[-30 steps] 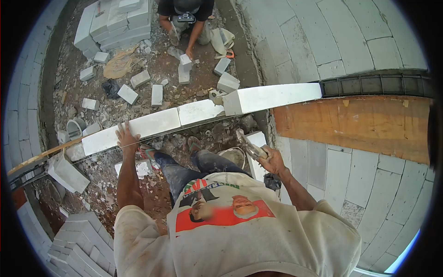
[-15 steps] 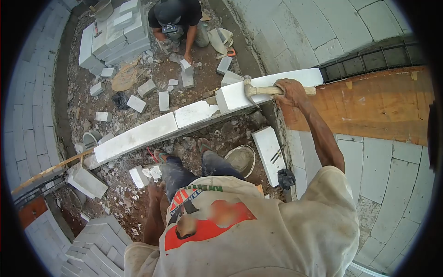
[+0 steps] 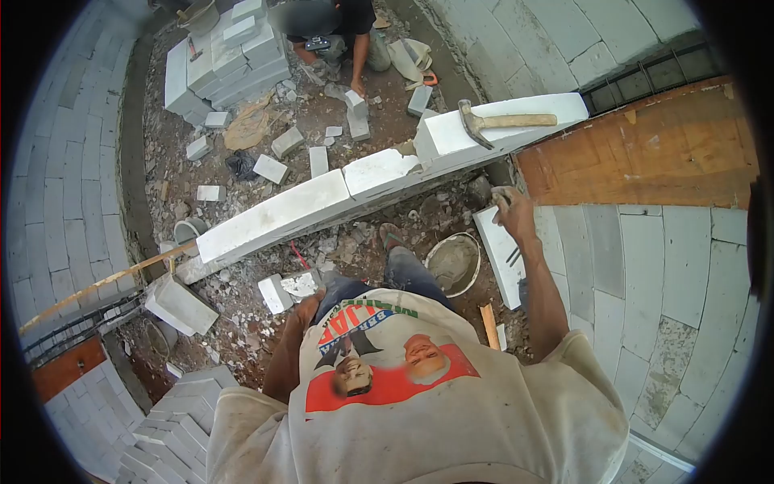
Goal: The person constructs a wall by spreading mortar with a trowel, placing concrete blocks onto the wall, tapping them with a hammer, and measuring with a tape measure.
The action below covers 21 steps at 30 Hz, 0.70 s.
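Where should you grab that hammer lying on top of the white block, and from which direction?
Probably by the wooden handle, around its middle, coming from above with the right hand. The handle lies lengthwise along the top of the block, its upper side uncovered, while the hammer's head lies crosswise at the other end, its curved tip reaching the block's near edge.

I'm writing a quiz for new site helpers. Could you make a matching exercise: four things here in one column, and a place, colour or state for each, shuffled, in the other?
1. Claw hammer
2. Round tub
3. Plywood
4. White bag

A. Brown, at the right
B. Beside the co-worker
C. Lying atop the white wall
D. Holding grey mix

Pairs: 1-C, 2-D, 3-A, 4-B
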### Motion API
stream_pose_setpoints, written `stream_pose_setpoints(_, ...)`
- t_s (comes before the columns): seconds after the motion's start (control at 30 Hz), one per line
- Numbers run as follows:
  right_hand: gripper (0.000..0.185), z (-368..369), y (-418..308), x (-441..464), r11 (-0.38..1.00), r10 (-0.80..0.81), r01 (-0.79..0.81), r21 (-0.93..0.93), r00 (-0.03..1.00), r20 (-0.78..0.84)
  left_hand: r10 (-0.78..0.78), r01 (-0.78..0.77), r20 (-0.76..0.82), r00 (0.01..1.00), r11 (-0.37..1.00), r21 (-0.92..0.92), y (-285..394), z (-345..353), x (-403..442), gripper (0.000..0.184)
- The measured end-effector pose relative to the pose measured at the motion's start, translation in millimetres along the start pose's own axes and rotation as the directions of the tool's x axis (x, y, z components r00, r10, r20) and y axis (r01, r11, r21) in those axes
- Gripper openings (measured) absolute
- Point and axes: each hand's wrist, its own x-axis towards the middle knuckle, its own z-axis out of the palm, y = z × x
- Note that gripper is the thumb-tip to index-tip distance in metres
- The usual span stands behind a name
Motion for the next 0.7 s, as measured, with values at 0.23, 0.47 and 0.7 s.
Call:
stream_pose_setpoints(0.23, 0.046, 213, 167, -386, 0.703, 0.675, -0.405, -0.585, 0.639, 0.369, 0.125, -0.174, 0.152, 0.980, 0.194, 0.965, 23, 1, -26, 0.093)
stream_pose_setpoints(0.47, 0.036, 182, 86, -385, 0.841, 0.500, -0.429, -0.331, 0.849, 0.170, 0.101, -0.202, 0.179, 0.979, 0.331, 0.922, -15, -30, -15, 0.071)
stream_pose_setpoints(0.7, 0.044, -7, -24, -27, 0.814, -0.401, 0.132, -0.566, 0.832, -0.383, 0.193, -0.138, 0.066, 0.979, 0.390, 0.910, -13, -66, -17, 0.056)
